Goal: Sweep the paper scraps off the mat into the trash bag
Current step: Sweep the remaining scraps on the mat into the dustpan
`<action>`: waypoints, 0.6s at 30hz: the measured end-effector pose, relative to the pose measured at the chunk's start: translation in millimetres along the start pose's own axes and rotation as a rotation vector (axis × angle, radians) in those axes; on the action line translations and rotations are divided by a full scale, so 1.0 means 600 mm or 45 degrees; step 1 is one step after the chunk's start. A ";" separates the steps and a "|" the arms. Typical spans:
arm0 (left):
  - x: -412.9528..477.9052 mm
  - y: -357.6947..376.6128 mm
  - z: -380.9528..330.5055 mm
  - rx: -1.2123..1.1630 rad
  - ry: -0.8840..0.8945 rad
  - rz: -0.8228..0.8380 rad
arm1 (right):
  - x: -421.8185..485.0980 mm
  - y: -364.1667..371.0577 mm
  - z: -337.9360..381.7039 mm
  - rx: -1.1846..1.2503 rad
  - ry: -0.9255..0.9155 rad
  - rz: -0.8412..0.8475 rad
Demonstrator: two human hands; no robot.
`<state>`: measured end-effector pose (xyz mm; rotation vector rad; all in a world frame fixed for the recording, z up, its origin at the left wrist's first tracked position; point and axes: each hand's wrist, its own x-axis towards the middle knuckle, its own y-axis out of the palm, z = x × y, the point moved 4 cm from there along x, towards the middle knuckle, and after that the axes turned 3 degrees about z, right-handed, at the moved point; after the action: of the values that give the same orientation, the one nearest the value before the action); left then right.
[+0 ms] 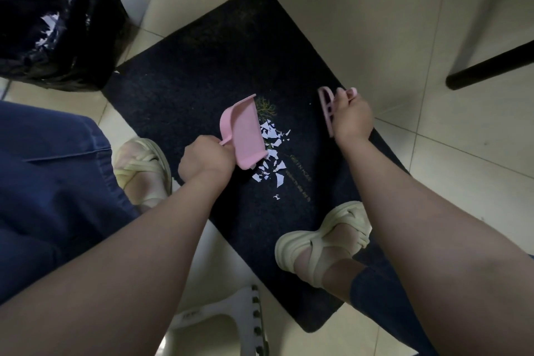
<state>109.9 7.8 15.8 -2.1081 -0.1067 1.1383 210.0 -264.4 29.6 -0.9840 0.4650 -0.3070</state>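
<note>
The left hand [205,159] is closed in a fist around the thin handle of a pink dustpan [242,133]. The pan is tilted, its open edge against the dark mat [202,72] right at the pile of paper scraps [271,150]. The right hand [351,118] is curled tight around a pink hand brush [326,110], which stands raised over the mat's right edge, apart from the scraps.

There is one dustpan, one brush, one mat, and one black trash bag [52,17] just off the mat's far left corner, with white bits showing inside. The scraps, too many and too small to count, lie in one loose cluster near the mat's middle, with one stray bit nearer the person. Two sandalled feet show: the right sandal [323,240] on the mat, the left sandal [144,167] off its left edge.
</note>
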 end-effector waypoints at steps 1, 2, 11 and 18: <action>-0.001 -0.002 0.003 0.001 0.005 -0.001 | 0.001 0.001 -0.005 -0.021 0.033 0.045; -0.003 -0.004 0.007 0.003 0.007 -0.002 | 0.000 0.009 -0.010 -0.001 0.043 0.162; -0.033 -0.031 0.001 0.084 0.001 0.060 | -0.092 0.013 -0.008 0.123 -0.067 0.431; -0.073 -0.072 0.014 0.204 0.058 -0.049 | -0.120 -0.041 -0.054 0.152 0.154 0.244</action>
<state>88.0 26.9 70.8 -1.9806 -0.0338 1.0404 130.5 -268.2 52.6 -0.8010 0.6398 -0.2195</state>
